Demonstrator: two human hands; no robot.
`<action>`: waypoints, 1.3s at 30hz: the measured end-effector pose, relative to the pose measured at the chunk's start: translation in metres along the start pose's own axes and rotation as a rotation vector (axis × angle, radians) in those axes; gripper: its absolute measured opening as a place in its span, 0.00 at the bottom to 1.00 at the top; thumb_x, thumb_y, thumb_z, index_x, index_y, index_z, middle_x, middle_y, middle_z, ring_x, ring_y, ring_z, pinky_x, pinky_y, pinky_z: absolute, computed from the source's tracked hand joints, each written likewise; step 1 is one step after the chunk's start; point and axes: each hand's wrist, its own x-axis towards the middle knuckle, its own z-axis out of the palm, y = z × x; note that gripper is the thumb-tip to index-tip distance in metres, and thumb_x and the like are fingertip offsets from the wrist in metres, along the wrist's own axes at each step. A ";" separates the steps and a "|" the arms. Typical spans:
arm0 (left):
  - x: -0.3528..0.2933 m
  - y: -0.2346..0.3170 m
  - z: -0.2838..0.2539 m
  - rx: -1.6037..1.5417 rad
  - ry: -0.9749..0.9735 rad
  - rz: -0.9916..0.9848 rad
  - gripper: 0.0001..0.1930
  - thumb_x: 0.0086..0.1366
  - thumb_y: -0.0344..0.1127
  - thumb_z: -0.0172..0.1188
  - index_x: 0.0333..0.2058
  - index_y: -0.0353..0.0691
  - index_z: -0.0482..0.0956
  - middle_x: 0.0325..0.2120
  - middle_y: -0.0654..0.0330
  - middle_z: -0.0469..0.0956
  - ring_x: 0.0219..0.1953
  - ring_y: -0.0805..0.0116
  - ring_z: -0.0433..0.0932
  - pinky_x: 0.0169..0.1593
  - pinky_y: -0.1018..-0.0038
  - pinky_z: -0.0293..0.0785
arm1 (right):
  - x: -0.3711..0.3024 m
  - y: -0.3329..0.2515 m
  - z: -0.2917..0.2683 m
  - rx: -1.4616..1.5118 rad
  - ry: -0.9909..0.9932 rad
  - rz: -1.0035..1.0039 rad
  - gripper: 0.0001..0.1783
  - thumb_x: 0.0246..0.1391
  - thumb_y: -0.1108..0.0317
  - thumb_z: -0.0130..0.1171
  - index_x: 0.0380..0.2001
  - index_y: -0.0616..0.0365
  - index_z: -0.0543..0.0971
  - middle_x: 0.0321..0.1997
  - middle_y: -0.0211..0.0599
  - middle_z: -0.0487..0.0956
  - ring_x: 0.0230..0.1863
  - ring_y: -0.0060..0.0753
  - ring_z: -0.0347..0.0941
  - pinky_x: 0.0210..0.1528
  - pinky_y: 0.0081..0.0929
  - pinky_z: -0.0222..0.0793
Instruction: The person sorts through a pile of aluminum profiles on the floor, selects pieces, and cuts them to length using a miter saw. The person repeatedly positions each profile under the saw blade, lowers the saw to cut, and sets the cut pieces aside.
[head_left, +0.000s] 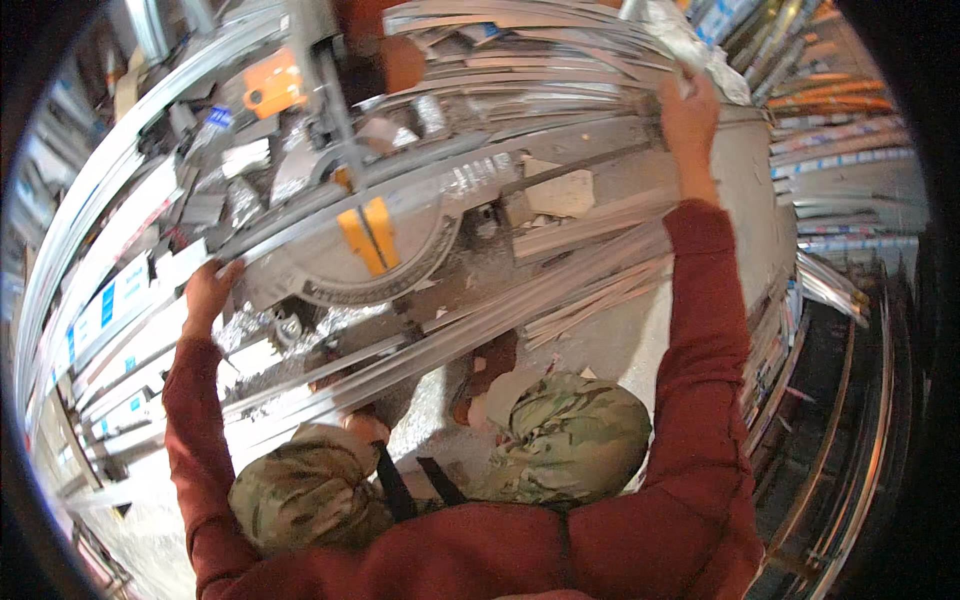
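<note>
A miter saw with a round turntable and a yellow slotted insert stands in front of me. A long grey metal profile lies slantwise along its fence, from lower left to upper right. My left hand is closed round the profile's left end, thumb on top. Far to the right, my right hand is raised beside the profile's other end, its fingers curled. What lies in those fingers is blurred. Below the saw, a bundle of long thin strips runs across, above my knees.
Offcuts and scraps litter the area behind the saw, with an orange object among them. More long strips are piled at the back. Racks of long profiles stand at the right. White wrapped lengths lie at the left.
</note>
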 end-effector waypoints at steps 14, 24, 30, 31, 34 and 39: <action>0.010 0.034 0.013 0.021 -0.076 -0.043 0.43 0.57 0.75 0.56 0.39 0.32 0.85 0.38 0.41 0.84 0.45 0.44 0.83 0.51 0.54 0.73 | 0.055 -0.259 -0.017 0.007 -0.796 -0.263 0.43 0.61 0.32 0.48 0.63 0.58 0.72 0.60 0.52 0.73 0.61 0.48 0.69 0.64 0.38 0.63; 0.015 0.029 0.013 0.072 -0.086 -0.086 0.43 0.55 0.77 0.57 0.34 0.31 0.86 0.33 0.43 0.85 0.42 0.45 0.84 0.48 0.59 0.76 | -0.095 -0.210 -0.016 0.169 -0.709 -0.683 0.27 0.52 0.41 0.60 0.36 0.56 0.83 0.28 0.49 0.83 0.31 0.50 0.81 0.39 0.44 0.75; 0.019 0.012 0.016 0.038 -0.063 -0.128 0.42 0.54 0.77 0.57 0.34 0.33 0.87 0.35 0.43 0.85 0.42 0.45 0.83 0.48 0.57 0.76 | -0.126 -0.210 -0.026 0.034 -0.808 -0.485 0.26 0.49 0.40 0.64 0.25 0.56 0.83 0.26 0.46 0.83 0.31 0.51 0.81 0.37 0.47 0.76; 0.016 0.027 0.012 0.055 -0.101 -0.130 0.43 0.54 0.77 0.58 0.36 0.32 0.87 0.36 0.42 0.85 0.42 0.44 0.84 0.48 0.57 0.76 | -0.130 -0.206 -0.027 0.037 -0.813 -0.452 0.26 0.47 0.40 0.65 0.24 0.55 0.83 0.25 0.46 0.83 0.30 0.51 0.81 0.37 0.46 0.76; 0.016 0.026 0.013 -0.015 -0.083 -0.116 0.42 0.54 0.78 0.57 0.35 0.36 0.88 0.38 0.44 0.85 0.46 0.46 0.83 0.52 0.57 0.75 | -0.138 -0.198 -0.025 0.049 -0.768 -0.491 0.27 0.45 0.40 0.66 0.22 0.57 0.83 0.26 0.45 0.83 0.30 0.49 0.82 0.36 0.44 0.77; 0.016 0.022 0.021 0.072 -0.049 -0.097 0.44 0.55 0.75 0.57 0.40 0.30 0.85 0.40 0.38 0.83 0.48 0.41 0.82 0.54 0.54 0.73 | -0.152 -0.191 -0.026 0.056 -0.809 -0.461 0.29 0.42 0.40 0.68 0.23 0.60 0.81 0.28 0.47 0.82 0.33 0.50 0.80 0.39 0.44 0.76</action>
